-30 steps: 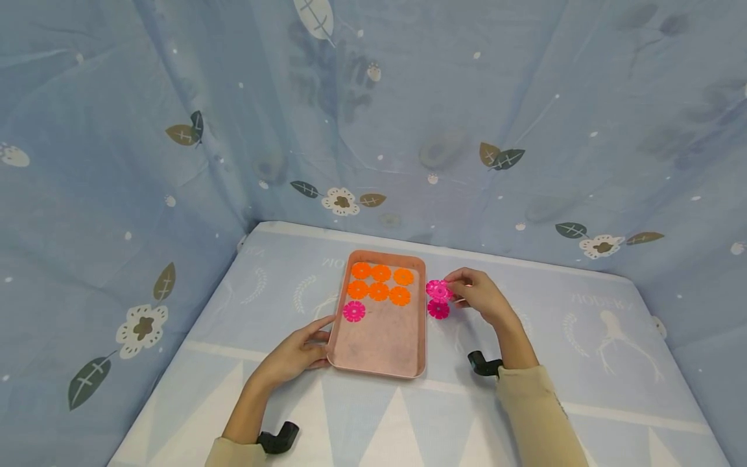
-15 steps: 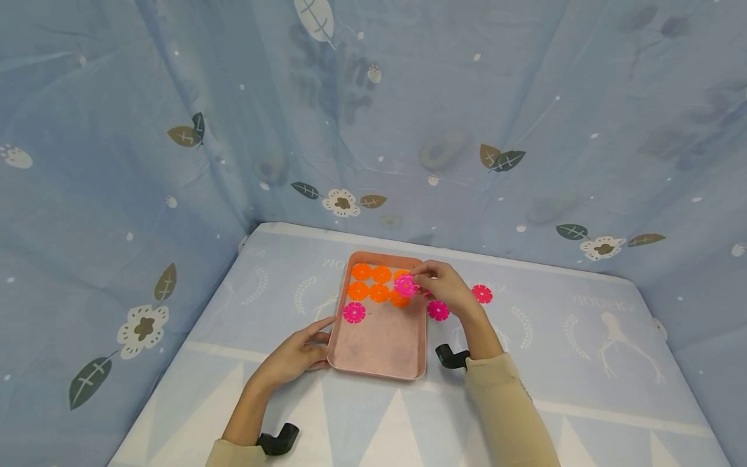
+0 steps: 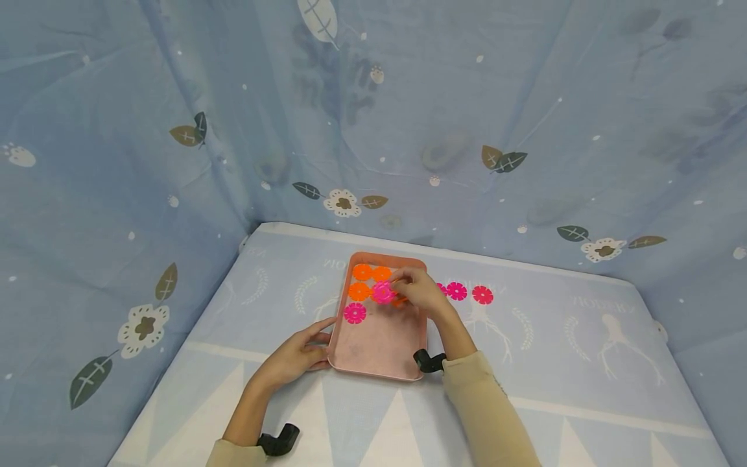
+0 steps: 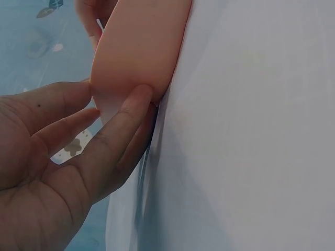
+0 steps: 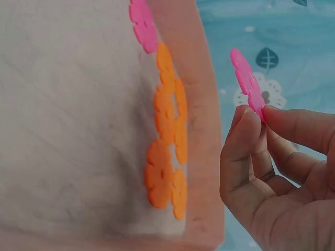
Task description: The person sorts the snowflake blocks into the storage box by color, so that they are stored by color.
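A shallow pink-orange tray [image 3: 376, 347] lies on the cloth-covered table. My left hand [image 3: 294, 355] rests its fingertips against the tray's outer wall at the near left corner; the left wrist view shows straight fingers [image 4: 137, 97] touching that wall. Above the tray, my right hand [image 3: 417, 292] pinches a pink snowflake disc [image 3: 382, 292] between thumb and fingertips, the disc tilted on edge in the right wrist view. Inside the tray, orange snowflake discs [image 5: 158, 172] lie in two rows at the far end, some hidden by my right hand. One pink disc [image 3: 355, 313] lies below them at the left.
Right of the tray, a pink disc [image 3: 457, 291] and a redder pink disc [image 3: 482, 294] lie on the table, with another partly behind my right wrist. A patterned blue curtain [image 3: 408, 130] stands behind the table. Black wrist mounts [image 3: 279, 440] stick out from both sleeves.
My right hand has carried the pink disc leftward from beside the tray to over the orange discs. Pink discs at the right have come into view. The left hand stays put.
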The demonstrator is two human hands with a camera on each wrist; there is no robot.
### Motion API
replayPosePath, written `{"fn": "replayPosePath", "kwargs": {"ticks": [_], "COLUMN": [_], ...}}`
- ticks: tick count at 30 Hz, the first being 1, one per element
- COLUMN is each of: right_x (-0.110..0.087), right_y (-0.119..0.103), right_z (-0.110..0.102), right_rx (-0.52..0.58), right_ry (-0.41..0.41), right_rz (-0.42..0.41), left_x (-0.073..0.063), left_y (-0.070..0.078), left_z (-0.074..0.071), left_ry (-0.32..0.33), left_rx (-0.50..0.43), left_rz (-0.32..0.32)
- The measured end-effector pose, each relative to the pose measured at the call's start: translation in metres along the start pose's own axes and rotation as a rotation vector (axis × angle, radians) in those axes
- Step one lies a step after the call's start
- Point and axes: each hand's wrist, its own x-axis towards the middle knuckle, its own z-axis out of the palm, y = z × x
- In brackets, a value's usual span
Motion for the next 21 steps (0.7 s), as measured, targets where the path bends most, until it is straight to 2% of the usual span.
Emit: {"fn": "replayPosePath", "kwargs": {"ticks": [9,21], "right_x": [0.006,0.009], "right_y": [0.012,0.02], "right_z": [0.013,0.021], "right_rx": [-0.052,-0.072], "right_ry": [-0.007,-0.031], "right_rz": [0.004,0.147], "left_x": [-0.001,-0.001], "left_y": [-0.001,-0.001], "left_z": [0.0,-0.001], "left_ry": [0.0,-0.014], "left_rx": [0.003,-0.008], "left_rz": [0.001,0.008]}}
